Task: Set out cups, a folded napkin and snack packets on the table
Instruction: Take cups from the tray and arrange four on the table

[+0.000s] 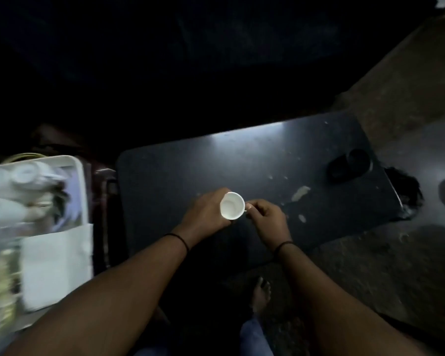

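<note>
A small white cup (232, 205), empty and upright, is over the middle of the dark table (267, 160). My left hand (206, 214) wraps around its left side. My right hand (266, 220) pinches the little handle on its right side. Whether the cup rests on the table or hangs just above it I cannot tell. At the far left a white tray (73, 165) holds blurred white cups (23, 176), a folded white napkin (57, 265) and a yellowish snack packet (5, 291).
A dark round object (350, 165) lies at the table's right end. Pale stains (300, 193) mark the tabletop right of the cup. A torn dark patch (403, 194) sits at the table's right corner. My bare foot (261, 294) stands on the rough floor below.
</note>
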